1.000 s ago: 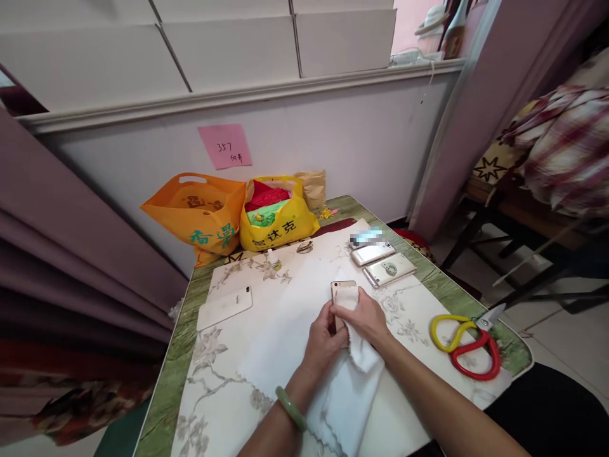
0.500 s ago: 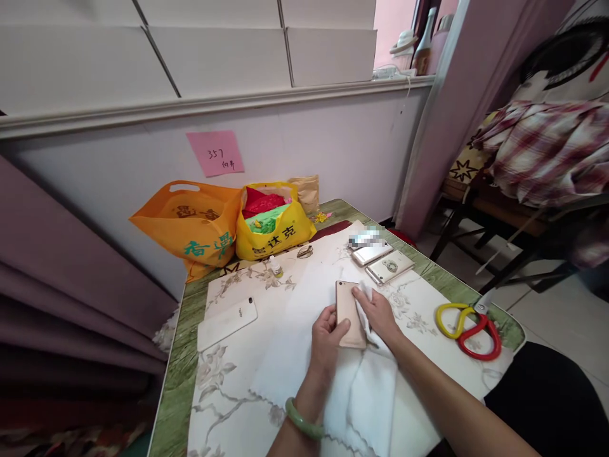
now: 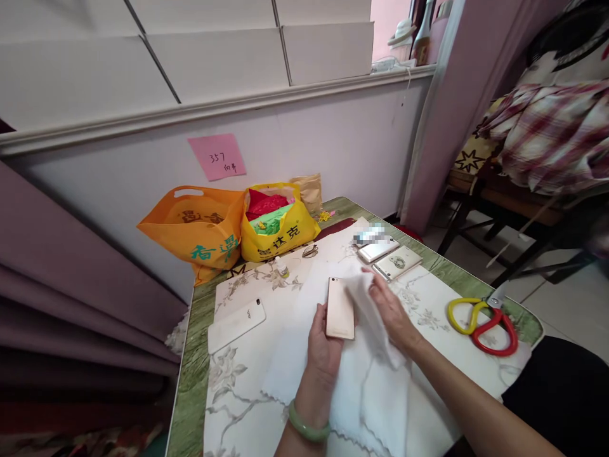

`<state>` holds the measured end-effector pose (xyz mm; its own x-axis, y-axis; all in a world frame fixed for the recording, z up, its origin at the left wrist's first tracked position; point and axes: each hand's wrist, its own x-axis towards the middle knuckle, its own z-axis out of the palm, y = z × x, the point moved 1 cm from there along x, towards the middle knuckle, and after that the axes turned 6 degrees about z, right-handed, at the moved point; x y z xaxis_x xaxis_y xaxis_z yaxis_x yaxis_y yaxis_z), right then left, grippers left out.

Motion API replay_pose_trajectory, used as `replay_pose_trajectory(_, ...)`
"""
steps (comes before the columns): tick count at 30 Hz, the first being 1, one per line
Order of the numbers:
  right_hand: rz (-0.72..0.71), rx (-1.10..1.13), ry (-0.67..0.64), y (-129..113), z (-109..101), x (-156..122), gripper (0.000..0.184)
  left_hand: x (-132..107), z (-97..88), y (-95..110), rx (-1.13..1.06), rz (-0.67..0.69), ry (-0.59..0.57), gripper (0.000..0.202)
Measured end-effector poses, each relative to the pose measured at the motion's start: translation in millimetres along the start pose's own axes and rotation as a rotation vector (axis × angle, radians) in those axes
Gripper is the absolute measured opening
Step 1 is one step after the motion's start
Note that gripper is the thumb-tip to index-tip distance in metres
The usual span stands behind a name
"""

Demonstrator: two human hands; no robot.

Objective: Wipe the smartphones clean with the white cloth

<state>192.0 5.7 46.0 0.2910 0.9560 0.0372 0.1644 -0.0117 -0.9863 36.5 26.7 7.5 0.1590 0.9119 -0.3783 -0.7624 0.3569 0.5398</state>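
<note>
My left hand point(image 3: 324, 339) holds a gold smartphone point(image 3: 340, 308), back side up, its lower part resting in the palm. Just to the right, my right hand point(image 3: 390, 311) grips a white cloth point(image 3: 366, 301), raised beside the phone's edge. Part of the right fingers is hidden behind the cloth. Beneath both hands a larger white cloth point(image 3: 297, 330) with a zigzag edge lies spread on the table. A white smartphone point(image 3: 236, 325) lies face down at the left.
Scissors point(image 3: 483, 324) with yellow and red handles lie at the right edge. Several more phones point(image 3: 397, 262) sit at the back right. An orange bag point(image 3: 190, 222), a yellow bag point(image 3: 280, 231), a small bottle point(image 3: 281, 268) and glasses point(image 3: 310, 251) stand or lie toward the back.
My right hand has moved off the phone's back to the right, lifting the white cloth. The left thumb no longer lies across the phone. The view has shifted slightly.
</note>
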Motion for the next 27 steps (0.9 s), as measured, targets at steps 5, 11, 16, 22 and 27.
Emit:
replay_pose_trajectory(5,-0.273,-0.259,-0.109,9.3,15.0,-16.9,0.045,0.5,0.3,2.4,-0.056,-0.013,-0.046,0.042)
replay_pose_trajectory(11,-0.685,-0.614,-0.509,22.0,28.6,-40.0,0.054,0.8,-7.9,4.0,0.034,-0.025,0.042,0.044)
replay_pose_trajectory(16,-0.588,-0.731,-0.527,24.7,37.3,-13.6,0.06,4.7,-8.3,1.5,-0.002,-0.09,0.053,0.041)
replay_pose_trajectory(22,-0.339,-0.945,-0.321,30.0,41.0,30.9,0.064,4.8,2.3,-0.5,-0.065,0.002,0.01,0.037)
replay_pose_trajectory(27,-0.448,-0.9,-0.401,31.0,32.3,-16.2,0.072,3.9,-4.2,-1.6,-0.021,-0.018,0.05,0.04)
